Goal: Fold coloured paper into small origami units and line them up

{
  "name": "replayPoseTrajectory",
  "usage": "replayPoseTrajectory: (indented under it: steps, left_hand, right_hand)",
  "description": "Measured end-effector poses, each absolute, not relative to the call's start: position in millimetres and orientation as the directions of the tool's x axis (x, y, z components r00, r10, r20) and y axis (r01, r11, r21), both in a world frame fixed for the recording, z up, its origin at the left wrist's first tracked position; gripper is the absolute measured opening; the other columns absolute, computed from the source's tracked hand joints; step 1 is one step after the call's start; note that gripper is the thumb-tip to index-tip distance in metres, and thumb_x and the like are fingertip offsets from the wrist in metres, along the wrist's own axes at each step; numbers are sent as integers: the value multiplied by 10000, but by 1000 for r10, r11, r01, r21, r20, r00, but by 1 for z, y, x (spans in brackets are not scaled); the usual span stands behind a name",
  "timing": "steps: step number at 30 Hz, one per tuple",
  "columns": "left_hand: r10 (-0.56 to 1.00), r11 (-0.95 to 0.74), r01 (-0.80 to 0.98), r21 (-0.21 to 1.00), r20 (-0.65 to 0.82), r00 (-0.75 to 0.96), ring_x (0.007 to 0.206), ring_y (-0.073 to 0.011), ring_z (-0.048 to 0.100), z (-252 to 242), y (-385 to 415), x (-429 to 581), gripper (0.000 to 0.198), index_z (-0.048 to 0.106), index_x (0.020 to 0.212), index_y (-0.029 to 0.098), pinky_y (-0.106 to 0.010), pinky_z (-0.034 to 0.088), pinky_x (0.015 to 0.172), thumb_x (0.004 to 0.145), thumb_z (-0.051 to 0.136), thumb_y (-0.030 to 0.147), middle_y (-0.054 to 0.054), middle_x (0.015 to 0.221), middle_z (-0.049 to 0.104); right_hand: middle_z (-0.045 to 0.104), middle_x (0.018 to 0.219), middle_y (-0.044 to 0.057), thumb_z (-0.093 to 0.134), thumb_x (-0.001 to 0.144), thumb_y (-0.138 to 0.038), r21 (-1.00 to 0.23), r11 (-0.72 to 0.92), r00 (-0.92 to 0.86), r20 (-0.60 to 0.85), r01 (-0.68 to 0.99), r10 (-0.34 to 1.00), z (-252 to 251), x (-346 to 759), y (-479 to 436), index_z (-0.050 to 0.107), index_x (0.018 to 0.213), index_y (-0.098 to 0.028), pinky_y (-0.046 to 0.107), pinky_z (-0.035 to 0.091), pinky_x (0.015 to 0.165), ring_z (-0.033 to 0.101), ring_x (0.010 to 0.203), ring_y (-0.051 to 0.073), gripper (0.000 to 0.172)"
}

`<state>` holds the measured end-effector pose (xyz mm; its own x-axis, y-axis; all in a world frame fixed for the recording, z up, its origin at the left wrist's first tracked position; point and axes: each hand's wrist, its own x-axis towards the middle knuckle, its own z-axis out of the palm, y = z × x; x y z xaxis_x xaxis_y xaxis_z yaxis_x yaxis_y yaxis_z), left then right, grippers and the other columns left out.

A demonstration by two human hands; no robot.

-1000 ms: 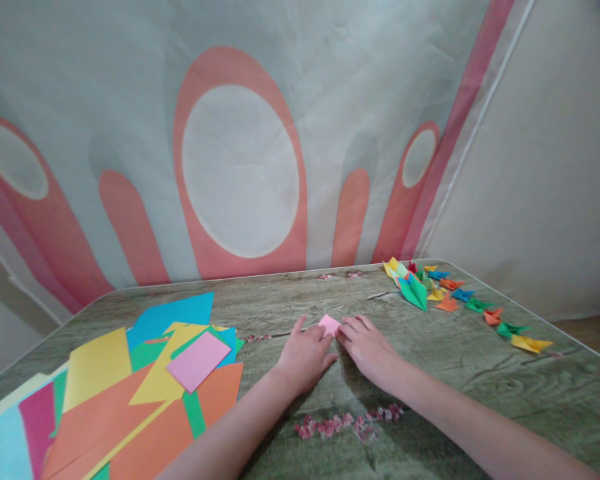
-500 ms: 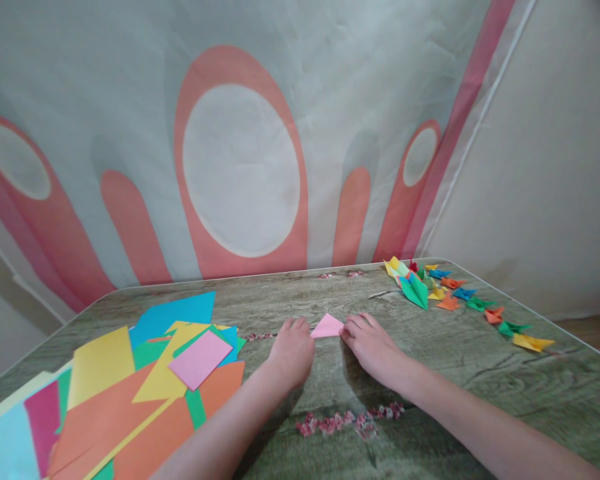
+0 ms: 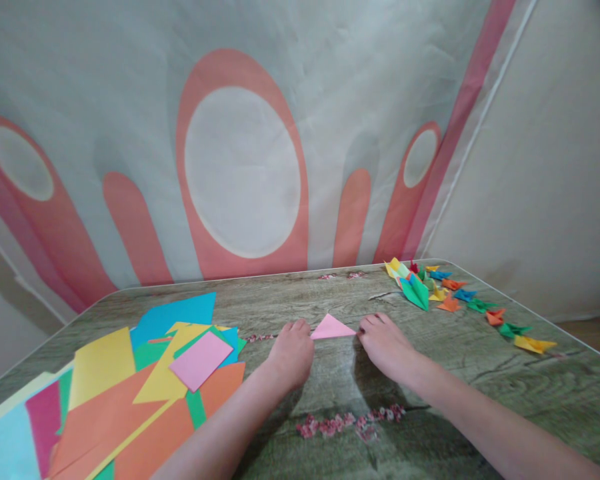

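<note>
A small pink paper folded into a triangle [image 3: 330, 327] lies on the table between my two hands. My left hand [image 3: 293, 352] is closed at its left corner, fingers curled together. At the right corner, my right hand [image 3: 384, 340] pinches the tip with bent fingers. The triangle's peak points away from me, and its long edge faces me. Part of the left corner is hidden by my left hand.
Loose coloured sheets overlap on the left, with a pink square [image 3: 201, 361] on top. Along the right edge of the wood-patterned table [image 3: 460, 400] sit several small folded papers and a larger green folded one [image 3: 415, 292]. A printed backdrop [image 3: 240, 173] hangs behind.
My right hand has shifted to the right, out to the triangle's corner, and more of the pink paper shows. My left hand has stayed nearly still.
</note>
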<state>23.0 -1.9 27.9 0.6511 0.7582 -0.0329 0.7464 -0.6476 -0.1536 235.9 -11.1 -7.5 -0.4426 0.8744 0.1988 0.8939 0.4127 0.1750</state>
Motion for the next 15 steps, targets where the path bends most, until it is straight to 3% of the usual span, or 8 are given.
replayPoseTrajectory:
  steps: [5, 8, 11, 15]
  left_hand:
    - [749, -659, 735, -161, -42, 662, 977, -261, 513, 28, 0, 20, 246, 658, 877, 112, -356, 419, 827, 706, 481, 113, -151, 959, 609]
    - [730, -677, 722, -143, -9, 683, 977, -254, 516, 25, 2, 18, 243, 654, 877, 112, -343, 416, 844, 709, 478, 114, -143, 960, 607]
    - [707, -699, 705, -115, 32, 706, 986, -256, 514, 21, 6, 18, 244, 642, 902, 107, -339, 404, 869, 722, 480, 134, -142, 973, 602]
    - [712, -697, 712, -87, 34, 701, 910, -248, 548, 18, 10, 19, 239, 635, 895, 113, -343, 410, 842, 789, 425, 156, -135, 923, 611]
  right_hand:
    - [637, 776, 78, 506, 790, -83, 36, 408, -406, 209, 912, 890, -6, 244, -3, 681, 714, -171, 347, 310, 789, 535, 843, 205, 210]
    - [643, 856, 51, 476, 816, -102, -118, 362, -313, 304, 925, 900, -13, 246, 6, 684, 827, -191, 317, 338, 808, 534, 889, 184, 227]
    - [623, 963, 56, 487, 850, -237, -262, 369, -260, 372, 892, 891, -26, 244, 10, 654, 966, -187, 295, 383, 792, 535, 908, 172, 210]
    - [601, 1023, 76, 584, 787, -351, -359, 416, -263, 403, 835, 876, -36, 238, 9, 644, 992, -179, 322, 403, 818, 532, 945, 194, 274]
